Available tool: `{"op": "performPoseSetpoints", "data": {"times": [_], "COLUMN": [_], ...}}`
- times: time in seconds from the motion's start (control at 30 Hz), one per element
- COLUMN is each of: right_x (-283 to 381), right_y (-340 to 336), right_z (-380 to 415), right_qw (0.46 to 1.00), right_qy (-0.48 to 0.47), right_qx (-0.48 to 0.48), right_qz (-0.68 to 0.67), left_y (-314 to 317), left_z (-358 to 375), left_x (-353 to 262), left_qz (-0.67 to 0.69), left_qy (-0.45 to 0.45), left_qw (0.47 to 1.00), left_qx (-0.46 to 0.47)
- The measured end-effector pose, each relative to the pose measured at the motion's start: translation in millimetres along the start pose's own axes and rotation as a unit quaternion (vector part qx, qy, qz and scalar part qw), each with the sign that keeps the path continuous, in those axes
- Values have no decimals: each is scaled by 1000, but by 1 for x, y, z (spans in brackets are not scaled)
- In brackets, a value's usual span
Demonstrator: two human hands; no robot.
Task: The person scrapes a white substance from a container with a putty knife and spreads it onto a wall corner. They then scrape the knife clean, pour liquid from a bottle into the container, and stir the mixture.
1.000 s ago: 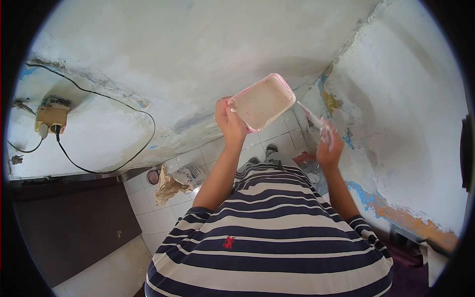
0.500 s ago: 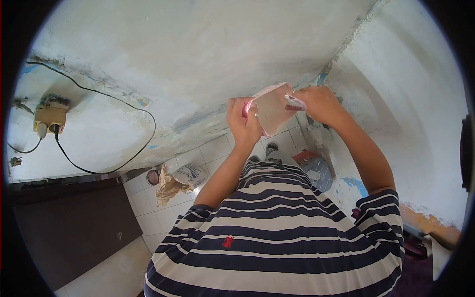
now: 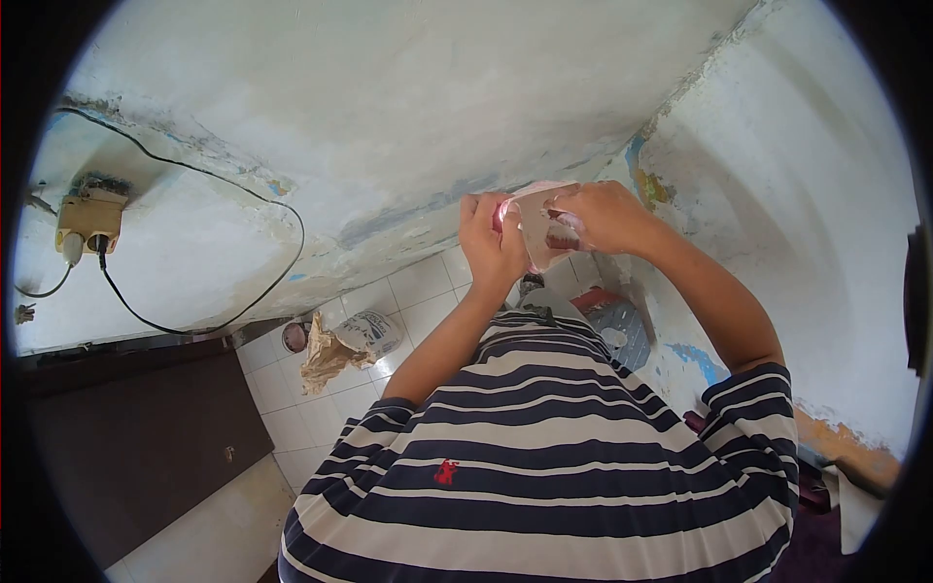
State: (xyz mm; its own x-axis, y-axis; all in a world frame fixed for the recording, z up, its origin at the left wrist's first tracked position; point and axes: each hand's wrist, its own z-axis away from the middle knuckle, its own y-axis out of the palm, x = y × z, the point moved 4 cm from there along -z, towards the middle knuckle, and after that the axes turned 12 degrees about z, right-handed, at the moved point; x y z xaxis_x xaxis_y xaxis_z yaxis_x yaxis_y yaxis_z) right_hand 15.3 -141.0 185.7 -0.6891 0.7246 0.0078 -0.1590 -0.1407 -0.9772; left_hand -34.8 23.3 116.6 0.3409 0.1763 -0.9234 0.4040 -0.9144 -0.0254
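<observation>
My left hand is closed on the left side of a pale pink tub, its thumb over the rim. The tub is tilted so that its beige inside faces me. My right hand is closed on a small flat tool with a brown end and white smears. The tool's brown end is over the tub's opening, and most of its grip is hidden in my fingers. Both hands are in front of me, near the wall corner.
Patchy walls meet in a corner ahead. At left, a socket box with a black cable hangs on the wall. A white bucket and brown paper are on the tiled floor, near a dark panel. A grey object lies right.
The tool has moved from the tub's upper right rim to lower over its opening, with its brown end now turned down. Both hands are slightly closer together.
</observation>
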Motion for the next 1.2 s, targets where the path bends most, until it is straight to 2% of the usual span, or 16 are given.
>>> {"op": "performPoseSetpoints", "data": {"times": [0.17,0.37,0.4,0.53,0.6,0.67,0.7,0.77,0.8,0.87,0.9,0.97,1.0,1.07,1.1,1.2], "right_x": [-2,-11,-15,-36,-45,-57,-61,-75,-79,-90,-92,-96,-95,-102,-115,-134], "right_y": [12,16,18,33,43,51,58,83,92,108,114,120,118,115,131,98], "right_z": [-5,-14,-15,-19,-16,-10,-7,2,7,19,23,36,42,55,58,66], "right_qw": [996,972,971,932,912,873,873,760,761,599,602,364,366,270,241,214], "right_qy": [5,-36,-34,-49,-45,-3,-3,106,107,119,119,77,75,84,103,48], "right_qx": [17,24,22,57,78,75,72,22,16,-53,-64,-177,-191,-278,-275,-340], "right_qz": [-88,-232,-235,-356,-400,-483,-483,-641,-640,-790,-787,-911,-908,-918,-925,-915], "left_y": [3,9,9,11,12,12,11,8,7,10,12,14,14,18,20,27], "left_z": [4,11,11,13,13,10,10,7,6,2,1,0,0,0,-1,-6], "left_x": [18,46,52,66,68,72,79,85,87,82,79,76,83,91,94,98], "left_qz": [-17,-36,-21,14,15,17,31,46,62,83,83,90,95,103,80,80], "left_qy": [-15,-97,-131,-228,-242,-253,-250,-243,-247,-242,-238,-228,-247,-262,-268,-268], "left_qw": [1000,995,991,972,968,965,966,968,966,966,967,969,963,958,959,959], "left_qx": [3,12,19,51,59,67,53,42,38,41,31,31,41,60,55,46]}}
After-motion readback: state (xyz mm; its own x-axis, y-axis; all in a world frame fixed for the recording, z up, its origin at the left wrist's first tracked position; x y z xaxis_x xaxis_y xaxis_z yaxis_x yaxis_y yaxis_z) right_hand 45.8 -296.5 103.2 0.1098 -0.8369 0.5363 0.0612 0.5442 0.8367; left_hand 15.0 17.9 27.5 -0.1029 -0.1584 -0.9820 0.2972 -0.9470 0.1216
